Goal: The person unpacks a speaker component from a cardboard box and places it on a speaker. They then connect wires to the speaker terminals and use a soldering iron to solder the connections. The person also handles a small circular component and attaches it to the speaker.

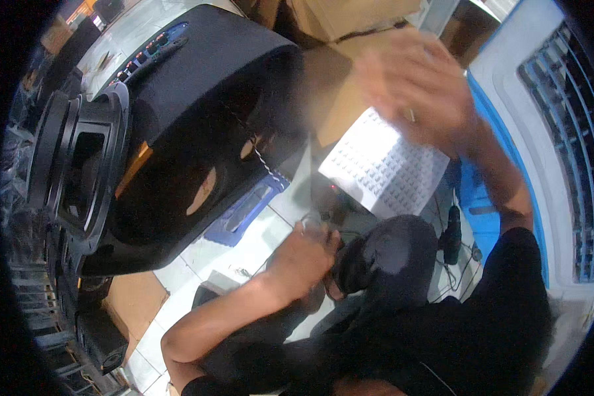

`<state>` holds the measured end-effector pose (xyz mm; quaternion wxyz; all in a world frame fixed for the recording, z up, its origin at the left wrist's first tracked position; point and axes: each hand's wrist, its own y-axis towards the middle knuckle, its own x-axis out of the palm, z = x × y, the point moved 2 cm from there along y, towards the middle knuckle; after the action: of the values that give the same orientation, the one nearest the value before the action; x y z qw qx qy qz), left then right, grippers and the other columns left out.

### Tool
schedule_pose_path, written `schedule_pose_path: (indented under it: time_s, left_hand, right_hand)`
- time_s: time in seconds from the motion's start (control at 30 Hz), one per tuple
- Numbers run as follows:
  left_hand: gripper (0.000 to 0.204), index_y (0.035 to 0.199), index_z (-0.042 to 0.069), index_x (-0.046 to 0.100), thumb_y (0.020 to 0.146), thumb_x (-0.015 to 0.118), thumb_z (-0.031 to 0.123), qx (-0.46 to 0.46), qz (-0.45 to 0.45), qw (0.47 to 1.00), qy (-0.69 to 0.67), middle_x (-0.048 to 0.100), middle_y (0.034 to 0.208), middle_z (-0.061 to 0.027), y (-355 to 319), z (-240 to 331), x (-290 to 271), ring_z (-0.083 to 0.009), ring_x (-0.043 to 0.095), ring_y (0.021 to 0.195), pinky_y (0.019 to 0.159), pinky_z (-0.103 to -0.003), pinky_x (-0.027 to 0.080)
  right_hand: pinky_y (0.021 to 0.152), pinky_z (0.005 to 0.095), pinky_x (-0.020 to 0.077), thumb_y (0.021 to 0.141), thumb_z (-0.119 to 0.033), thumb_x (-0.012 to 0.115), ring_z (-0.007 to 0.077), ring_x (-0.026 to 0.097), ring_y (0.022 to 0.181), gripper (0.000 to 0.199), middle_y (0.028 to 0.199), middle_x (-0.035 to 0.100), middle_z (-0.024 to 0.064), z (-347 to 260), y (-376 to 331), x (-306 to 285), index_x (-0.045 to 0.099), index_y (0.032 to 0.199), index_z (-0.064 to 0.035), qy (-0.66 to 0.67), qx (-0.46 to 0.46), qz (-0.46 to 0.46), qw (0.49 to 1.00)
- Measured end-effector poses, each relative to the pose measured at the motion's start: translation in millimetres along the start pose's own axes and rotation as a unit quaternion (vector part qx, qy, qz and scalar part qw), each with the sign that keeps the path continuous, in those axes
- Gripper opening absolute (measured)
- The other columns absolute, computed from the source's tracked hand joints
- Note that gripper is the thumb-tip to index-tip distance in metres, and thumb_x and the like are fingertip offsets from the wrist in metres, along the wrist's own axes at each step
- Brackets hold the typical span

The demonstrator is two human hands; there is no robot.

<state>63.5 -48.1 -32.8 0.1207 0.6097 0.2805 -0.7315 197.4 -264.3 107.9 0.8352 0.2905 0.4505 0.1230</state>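
Speaker parts fill the left of the view: a round black speaker frame (72, 171) stands on edge at the far left, and just to its right a big black speaker cabinet (204, 119) lies tilted, with oval cut-outs in its underside showing the lighter inside. A row of small red and blue knobs (148, 53) runs along the cabinet's upper edge. Below the cabinet a blue plastic stool (247, 208) stands on the pale tiled floor (257, 244), and a brown cardboard sheet (135, 300) lies on the tiles at lower left.

Near the middle, the left hand (303, 261) is clenched around a small clear object (312, 226) that pokes out above the fist; it looks like a little plastic or glass piece, but it is too blurred to name. The fist rests against the person's dark-clad knee (389, 254).

Further right, a white perforated board (383, 168) leans above the knee. The right hand (419, 86) is raised in front of it, blurred, fingers spread loose and gripping nothing, just over the board's upper edge. A black power tool (451, 232) stands on the floor beside the knee. A white and blue appliance with a grille (567, 132) fills the far right.
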Motion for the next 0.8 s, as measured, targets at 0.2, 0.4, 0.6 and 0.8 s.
schedule_pose_path:
  time_s: [0.2, 0.4, 0.6, 0.8]
  left_hand:
    - [0.033, 0.112, -0.003, 0.067, 0.09, 0.071, 0.021, -0.021, 0.116, 0.984, -0.137, 0.069, 0.11, -0.0195, -23, -4, -37, -0.036, 0.065, 0.104, 0.095, -0.043, 0.051]
    - [0.015, 0.095, -0.003, 0.07, 0.091, 0.07, 0.011, -0.125, 0.207, 0.956, -0.166, 0.07, 0.094, -0.0204, -60, -12, -84, -0.037, 0.069, 0.086, 0.078, -0.043, 0.055]
    - [0.015, 0.1, -0.001, 0.073, 0.091, 0.07, 0.011, -0.161, 0.276, 0.934, -0.159, 0.072, 0.095, -0.0188, -101, 3, -98, -0.0344, 0.07, 0.085, 0.078, -0.042, 0.056]
    - [0.013, 0.096, -0.001, 0.074, 0.091, 0.072, 0.011, -0.241, 0.341, 0.894, -0.161, 0.073, 0.09, -0.0148, -159, 34, -85, -0.0258, 0.07, 0.078, 0.069, -0.035, 0.055]
  right_hand:
    - [0.087, 0.0387, 0.0509, 0.089, -0.008, 0.07, 0.0242, 0.07, 0.09, 0.012, 0.094, 0.074, 0.0125, -125, -94, -57, 0.074, 0.097, 0.0005, 0.228, 0.445, -0.032, 0.865]
    - [0.074, 0.0298, 0.0499, 0.102, -0.011, 0.055, 0.0137, 0.066, 0.082, 0.023, 0.09, 0.074, 0.0148, -228, -153, -28, 0.071, 0.106, 0.006, 0.332, 0.731, 0.023, 0.595]
    - [0.076, 0.0283, 0.0499, 0.103, -0.007, 0.051, 0.0118, 0.063, 0.082, 0.024, 0.089, 0.073, 0.0178, -238, -156, -31, 0.068, 0.11, 0.0088, 0.357, 0.669, 0.028, 0.651]
    - [0.077, 0.0298, 0.0501, 0.104, -0.007, 0.05, 0.0136, 0.065, 0.082, 0.025, 0.089, 0.072, 0.0181, -240, -151, -30, 0.067, 0.107, 0.0118, 0.35, 0.636, 0.048, 0.686]
